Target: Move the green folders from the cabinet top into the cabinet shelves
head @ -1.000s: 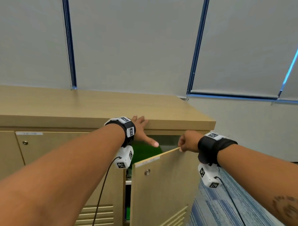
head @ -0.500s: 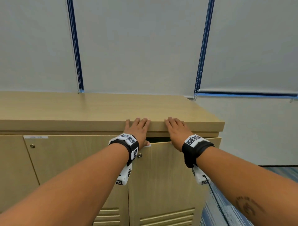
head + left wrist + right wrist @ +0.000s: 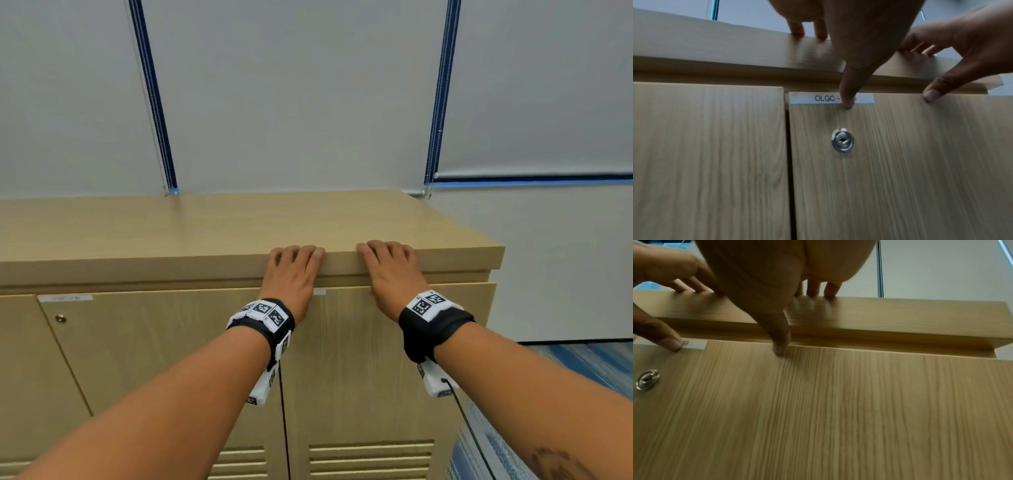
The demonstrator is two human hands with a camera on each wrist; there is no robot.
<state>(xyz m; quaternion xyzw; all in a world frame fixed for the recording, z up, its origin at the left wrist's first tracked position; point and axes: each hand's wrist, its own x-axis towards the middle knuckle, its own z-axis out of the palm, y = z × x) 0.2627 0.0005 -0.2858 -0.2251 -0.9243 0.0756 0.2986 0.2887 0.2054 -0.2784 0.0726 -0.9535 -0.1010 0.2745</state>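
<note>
No green folder shows in any view. The wooden cabinet top is bare. My left hand and right hand lie side by side on its front edge, fingers flat over the top. Both thumbs press the upper edge of the right cabinet door, which stands closed. In the left wrist view my left hand has its thumb on the door's white label, above the round lock. In the right wrist view my right hand thumbs the door top further right. Neither hand holds anything.
The neighbouring left door is closed too, with its own lock. Vent slots run across the doors' lower part. A white wall and window blinds rise behind the cabinet. Blue carpet lies to the right.
The right door, open a second ago with green folders visible inside, has swung closed. Both hands went up onto the cabinet's top edge and the thumbs pushed the last gap away.
</note>
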